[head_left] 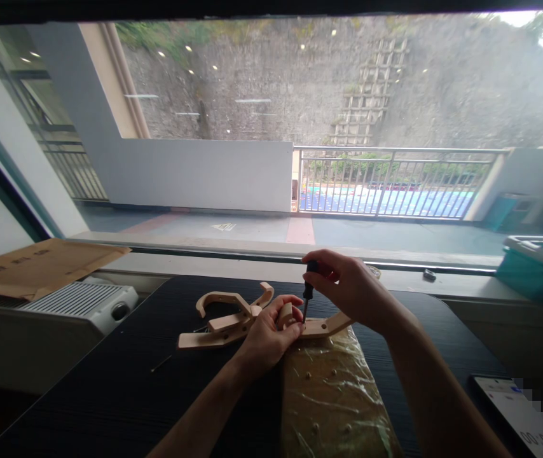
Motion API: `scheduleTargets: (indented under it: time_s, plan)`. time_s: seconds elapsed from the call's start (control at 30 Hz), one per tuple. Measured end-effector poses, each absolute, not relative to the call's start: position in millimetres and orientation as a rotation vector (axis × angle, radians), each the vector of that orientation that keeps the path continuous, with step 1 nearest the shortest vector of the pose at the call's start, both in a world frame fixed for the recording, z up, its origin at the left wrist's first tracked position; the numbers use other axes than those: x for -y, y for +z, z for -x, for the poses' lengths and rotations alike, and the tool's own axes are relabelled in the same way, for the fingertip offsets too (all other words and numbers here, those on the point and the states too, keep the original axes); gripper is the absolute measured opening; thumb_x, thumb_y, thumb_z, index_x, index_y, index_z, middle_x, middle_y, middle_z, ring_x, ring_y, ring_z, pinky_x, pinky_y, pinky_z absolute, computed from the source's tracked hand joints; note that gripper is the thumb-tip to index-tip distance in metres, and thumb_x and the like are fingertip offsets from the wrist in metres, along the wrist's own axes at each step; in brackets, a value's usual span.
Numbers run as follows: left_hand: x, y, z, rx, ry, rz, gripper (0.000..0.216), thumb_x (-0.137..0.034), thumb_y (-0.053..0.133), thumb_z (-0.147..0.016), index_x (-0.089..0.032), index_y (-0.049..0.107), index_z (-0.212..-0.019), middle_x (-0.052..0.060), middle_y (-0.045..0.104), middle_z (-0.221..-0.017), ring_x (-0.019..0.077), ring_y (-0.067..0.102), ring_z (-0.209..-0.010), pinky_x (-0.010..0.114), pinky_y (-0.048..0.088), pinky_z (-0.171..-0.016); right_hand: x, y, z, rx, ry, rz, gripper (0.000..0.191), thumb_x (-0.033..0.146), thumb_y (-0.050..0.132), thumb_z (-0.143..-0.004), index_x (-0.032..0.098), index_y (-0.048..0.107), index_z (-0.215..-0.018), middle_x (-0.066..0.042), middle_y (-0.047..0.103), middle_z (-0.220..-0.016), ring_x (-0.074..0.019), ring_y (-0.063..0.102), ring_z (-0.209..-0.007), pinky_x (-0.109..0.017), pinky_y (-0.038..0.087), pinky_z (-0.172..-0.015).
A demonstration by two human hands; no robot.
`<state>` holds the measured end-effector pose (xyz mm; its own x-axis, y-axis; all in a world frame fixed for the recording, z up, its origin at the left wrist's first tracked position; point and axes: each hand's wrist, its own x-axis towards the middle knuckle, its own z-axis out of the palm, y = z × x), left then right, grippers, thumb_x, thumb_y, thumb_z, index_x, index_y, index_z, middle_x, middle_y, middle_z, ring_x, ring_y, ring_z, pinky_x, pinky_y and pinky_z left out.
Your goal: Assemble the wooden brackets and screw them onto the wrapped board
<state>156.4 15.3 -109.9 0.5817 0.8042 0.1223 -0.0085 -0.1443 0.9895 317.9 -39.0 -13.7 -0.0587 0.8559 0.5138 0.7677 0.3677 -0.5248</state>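
Observation:
My right hand (341, 280) is closed around the black handle of a screwdriver (308, 289), which stands nearly upright with its tip down at a pale wooden hook (316, 327). My left hand (274, 331) is closed on the hook beside the tip, and its fingers partly hide the wood there. The hook rests on a tape-wrapped cardboard box (333, 394). Left of my left hand, more curved wooden hooks (224, 299) lie in a loose group on the dark table. Whether a screw sits under the tip is too small to tell.
The dark table (109, 375) has a thin screw-like piece (161, 364) at left. A phone (514, 413) lies at the right edge. A brown envelope (47, 264) rests on a white heater (90, 299). A teal bin (529, 267) stands by the window sill.

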Motion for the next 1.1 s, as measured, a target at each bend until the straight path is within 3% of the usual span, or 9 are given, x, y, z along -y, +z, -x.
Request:
scheduleTargets:
  time_s: [0.33,0.47,0.67,0.97,1.1]
  plan:
    - [-18,-107,-146,-0.621,0.664,-1.564,0.055,-0.020,0.065,-0.071,-0.023,0.044,-0.122,0.003,0.060,-0.101,0.0153,0.058,-0.092,0.028,0.044,-0.083,40,-14,-318,1.866,0.155,1.400,0.026,0.027,0.052,-0.083,0.022,0.061,-0.108,0.001,0.064,-0.073,-0.0106,0.057,-0.063,-0.023,0.042,-0.056]
    - [-17,-104,-147,-0.638,0.675,-1.565,0.053,-0.021,0.065,-0.071,-0.022,0.046,-0.120,0.004,0.061,-0.100,0.0153,0.058,-0.090,0.027,0.045,-0.081,36,-17,-318,1.838,0.177,1.418,0.026,0.029,0.052,-0.084,0.020,0.060,-0.107,0.000,0.064,-0.071,-0.0107,0.055,-0.060,-0.025,0.042,-0.056]
    - [-14,-106,-154,-0.655,0.755,-1.498,0.047,-0.025,0.066,-0.071,-0.020,0.050,-0.114,0.002,0.059,-0.090,0.0130,0.058,-0.081,0.026,0.045,-0.077,37,-17,-316,1.868,0.227,1.339,0.028,0.026,0.052,-0.084,0.022,0.058,-0.110,-0.002,0.066,-0.084,-0.0122,0.060,-0.071,-0.026,0.045,-0.061]
    - [-15,-113,-157,-0.669,0.819,-1.505,0.038,-0.023,0.067,-0.070,-0.020,0.056,-0.106,-0.001,0.057,-0.084,0.0102,0.055,-0.075,0.022,0.044,-0.072,37,-16,-320,1.828,0.189,1.435,0.021,0.030,0.054,-0.083,0.019,0.058,-0.101,0.000,0.064,-0.074,-0.0114,0.057,-0.064,-0.025,0.043,-0.057]
    - [-15,-114,-159,-0.690,0.854,-1.502,0.036,-0.024,0.068,-0.069,-0.020,0.058,-0.103,-0.002,0.057,-0.082,0.0089,0.054,-0.071,0.022,0.044,-0.070,40,-15,-318,1.839,0.224,1.382,0.027,0.028,0.053,-0.083,0.021,0.056,-0.109,-0.002,0.066,-0.084,-0.0119,0.059,-0.067,-0.025,0.044,-0.057]
